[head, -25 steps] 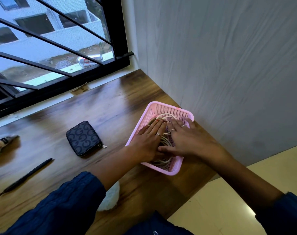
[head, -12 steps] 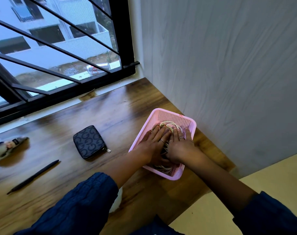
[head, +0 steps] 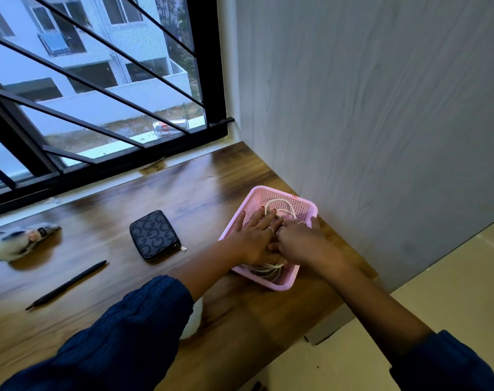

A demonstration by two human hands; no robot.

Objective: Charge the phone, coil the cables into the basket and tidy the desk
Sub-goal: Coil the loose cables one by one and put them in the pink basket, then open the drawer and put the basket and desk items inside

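The pink basket sits at the 3 o'clock end of the wooden tabletop, its far corner just beside the grey wall panel and its near-right side close to the tabletop's right edge. From the basket toward 9 o'clock a stretch of bare wood runs to the patterned wallet. Beyond that lie a dark pen at 8 o'clock and a furry item at 9 o'clock, all well apart from one another. The barred window closes the 12 o'clock side.

The furry item is blurred and cannot be identified. A white object is largely hidden behind the left sleeve. The white cables show only as loops at the far and near ends of the basket; the middle of the coil is covered by the hands. No phone can be made out.

The left hand lies palm down in the basket, its fingers extended and spread, pressing on the cables. The right hand lies beside it, touching it. Its fingers also rest on the cables, their tips hard to make out; whether they pinch a strand cannot be told. The right thumb rests at the basket's right rim.
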